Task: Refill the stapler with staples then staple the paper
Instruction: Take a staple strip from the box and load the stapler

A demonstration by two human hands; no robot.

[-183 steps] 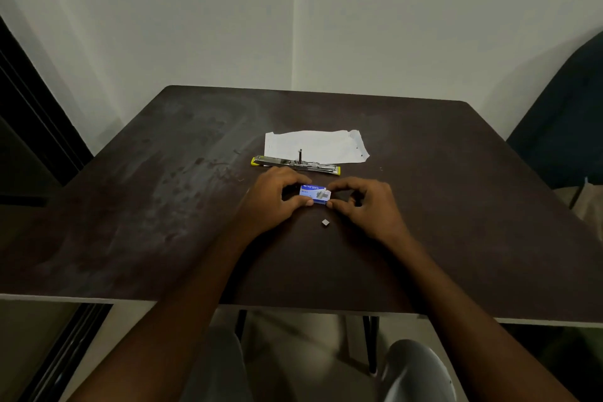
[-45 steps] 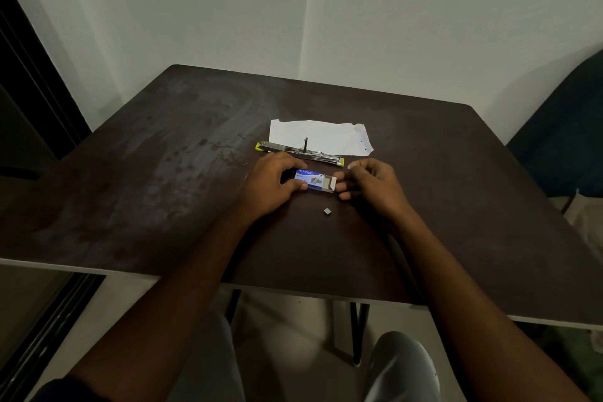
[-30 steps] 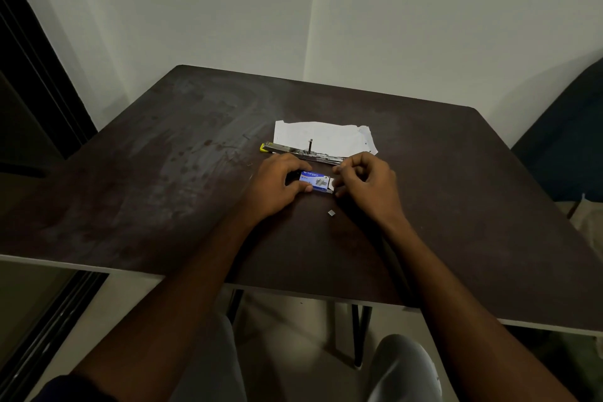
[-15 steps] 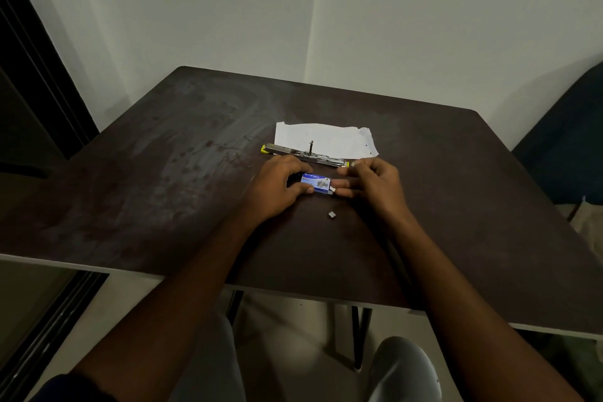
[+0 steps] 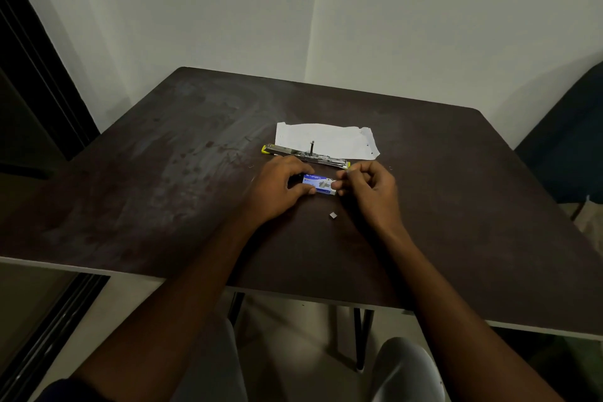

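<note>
A small blue staple box [image 5: 318,184] lies on the dark table [image 5: 163,192]. My left hand [image 5: 277,191] grips its left end. My right hand [image 5: 368,188] pinches the box's right end with thumb and fingers; what is between the fingertips is too small to tell. Just behind the hands the stapler [image 5: 303,155] lies flat, swung fully open, with yellow ends and a metal channel. White paper [image 5: 326,140] lies behind the stapler. A small grey bit of staples [image 5: 332,215] rests on the table, nearer to me than the box.
The table stands in a corner of pale walls. A dark chair [image 5: 567,143] is at the right edge. My knees show below the table's near edge.
Both hands stay on the staple box. My right hand's fingers have curled tighter at the box's right end over the last second. The view has shifted slightly.
</note>
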